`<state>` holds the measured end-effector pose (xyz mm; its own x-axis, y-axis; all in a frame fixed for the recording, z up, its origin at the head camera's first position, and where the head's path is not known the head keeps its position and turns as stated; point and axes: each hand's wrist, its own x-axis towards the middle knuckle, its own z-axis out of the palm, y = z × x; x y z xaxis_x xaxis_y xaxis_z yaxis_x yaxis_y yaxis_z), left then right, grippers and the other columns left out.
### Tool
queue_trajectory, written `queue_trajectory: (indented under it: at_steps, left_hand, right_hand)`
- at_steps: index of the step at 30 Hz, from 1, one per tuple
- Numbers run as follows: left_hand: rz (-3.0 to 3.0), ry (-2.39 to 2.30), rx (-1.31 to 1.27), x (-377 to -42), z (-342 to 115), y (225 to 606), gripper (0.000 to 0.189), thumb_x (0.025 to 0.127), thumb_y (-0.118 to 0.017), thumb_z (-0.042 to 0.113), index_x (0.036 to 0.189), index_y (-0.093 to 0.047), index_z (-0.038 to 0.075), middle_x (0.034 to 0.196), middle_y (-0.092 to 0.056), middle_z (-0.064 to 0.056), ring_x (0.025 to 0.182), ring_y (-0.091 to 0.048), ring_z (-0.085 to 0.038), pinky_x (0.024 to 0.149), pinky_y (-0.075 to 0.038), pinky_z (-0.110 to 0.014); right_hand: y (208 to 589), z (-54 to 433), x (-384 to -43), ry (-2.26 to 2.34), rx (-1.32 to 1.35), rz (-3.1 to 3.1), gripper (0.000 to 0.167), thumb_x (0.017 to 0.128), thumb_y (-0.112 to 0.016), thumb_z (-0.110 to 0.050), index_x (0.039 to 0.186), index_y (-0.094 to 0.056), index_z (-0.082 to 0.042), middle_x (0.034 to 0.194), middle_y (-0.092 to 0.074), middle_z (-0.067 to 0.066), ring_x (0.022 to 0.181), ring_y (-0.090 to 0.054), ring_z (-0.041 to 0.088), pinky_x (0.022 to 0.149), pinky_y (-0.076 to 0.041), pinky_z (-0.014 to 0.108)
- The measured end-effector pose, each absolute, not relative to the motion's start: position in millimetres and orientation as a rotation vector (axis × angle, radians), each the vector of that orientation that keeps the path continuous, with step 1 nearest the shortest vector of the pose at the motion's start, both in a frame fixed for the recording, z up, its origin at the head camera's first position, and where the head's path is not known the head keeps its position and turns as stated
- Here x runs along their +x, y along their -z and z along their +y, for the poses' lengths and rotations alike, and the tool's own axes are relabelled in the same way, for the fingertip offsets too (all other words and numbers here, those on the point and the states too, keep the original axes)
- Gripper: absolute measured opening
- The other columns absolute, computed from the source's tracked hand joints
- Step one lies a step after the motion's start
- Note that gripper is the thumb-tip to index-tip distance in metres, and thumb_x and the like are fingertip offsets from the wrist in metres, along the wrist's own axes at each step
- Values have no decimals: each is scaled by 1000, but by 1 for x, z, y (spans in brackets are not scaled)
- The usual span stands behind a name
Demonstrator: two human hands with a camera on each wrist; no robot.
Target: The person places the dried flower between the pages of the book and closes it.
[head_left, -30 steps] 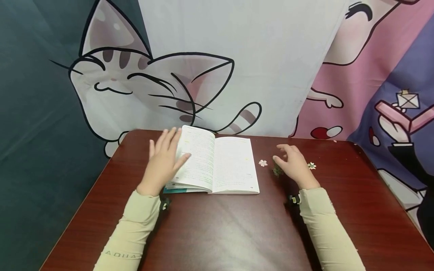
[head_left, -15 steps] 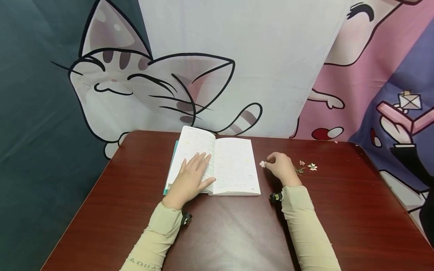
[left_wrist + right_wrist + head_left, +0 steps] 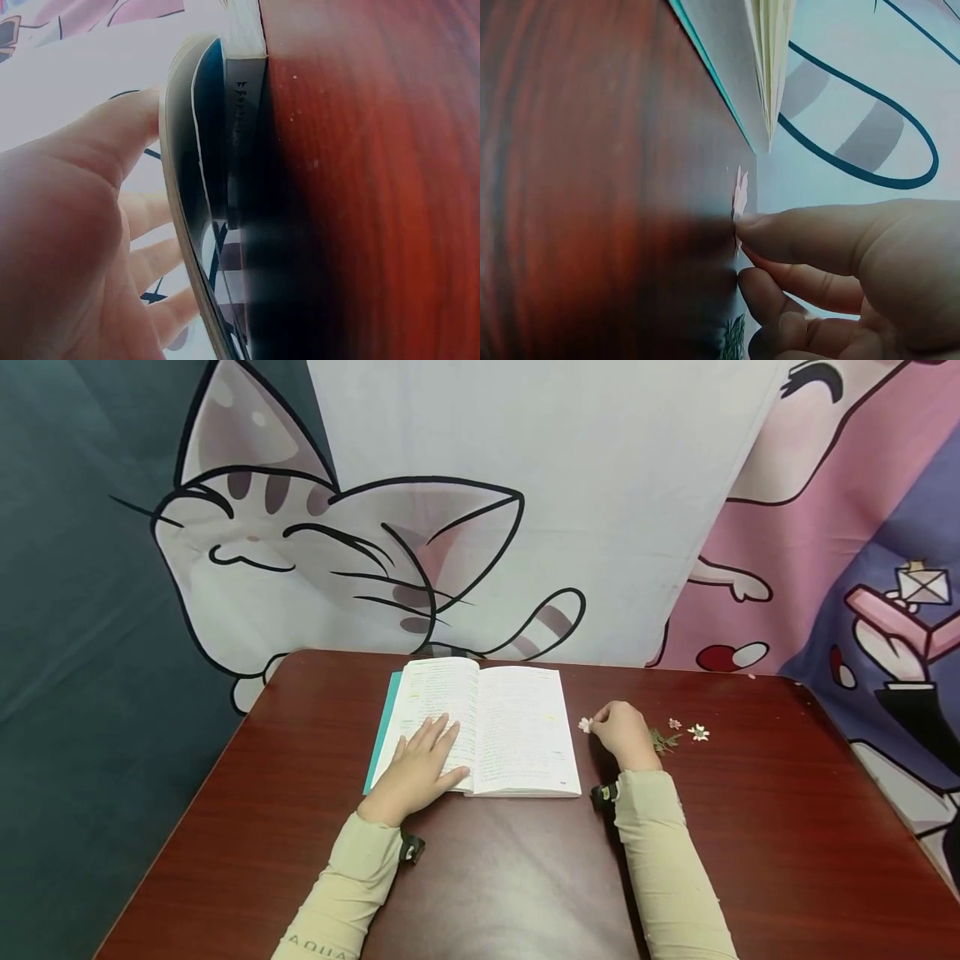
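An open book [image 3: 528, 727] with printed pages and a teal cover lies on the table. My left hand [image 3: 416, 768] rests with spread, straight fingers on its left page. In the left wrist view, that hand [image 3: 75, 225] lies along the outside of the bowed page block [image 3: 180, 150]. Just right of the book, my right hand [image 3: 624, 733] pinches a small pale pink flower [image 3: 585, 725] between thumb and fingers. The right wrist view has the thumb of this hand [image 3: 832, 277] against the flower [image 3: 740, 193], low at the tabletop; its other fingers are curled.
A green leafy sprig [image 3: 663, 741], a small pink flower [image 3: 674, 723] and a white flower [image 3: 698, 732] lie right of my right hand. The brown table [image 3: 517, 885] ends at a cloth backdrop [image 3: 637, 527] printed with cartoons.
My left hand has come from the left page's outer edge down onto the page, which now lies flatter. My right hand has moved left from beside the sprig to the pale pink flower.
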<state>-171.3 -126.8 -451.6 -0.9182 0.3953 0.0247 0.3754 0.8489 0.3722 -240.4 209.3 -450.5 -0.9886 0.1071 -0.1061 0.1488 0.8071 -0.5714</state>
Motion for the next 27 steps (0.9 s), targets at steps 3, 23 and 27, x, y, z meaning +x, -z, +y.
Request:
queue_trajectory:
  at_steps: [3, 23, 27]
  left_hand:
    - [2955, -604, 612, -171, -126, 452, 72, 101, -59, 46, 157, -37, 5, 165, -26, -17, 152, -20, -40, 113, -20, -73]
    - [2927, -625, 588, -171, -126, 453, 72, 102, -58, 43, 158, -34, 4, 166, -24, -18, 153, -17, -40, 114, -18, -71]
    - [2921, -624, 585, -171, -126, 453, 72, 102, -57, 44, 158, -34, 4, 166, -23, -18, 153, -17, -41, 114, -17, -72]
  right_hand:
    - [450, 209, -240, 925, 221, 2908, 16, 95, -63, -9, 88, -70, 3, 95, -69, 20, 84, -60, 31, 76, -50, 45]
    - [437, 205, -237, 1034, 143, 2945, 16, 96, -54, -10, 95, -63, 3, 96, -63, 20, 81, -56, 30, 71, -46, 40]
    - [432, 197, -235, 1112, 155, 2939, 15, 96, -54, -11, 98, -63, 2, 96, -62, 18, 81, -55, 29, 69, -44, 37]
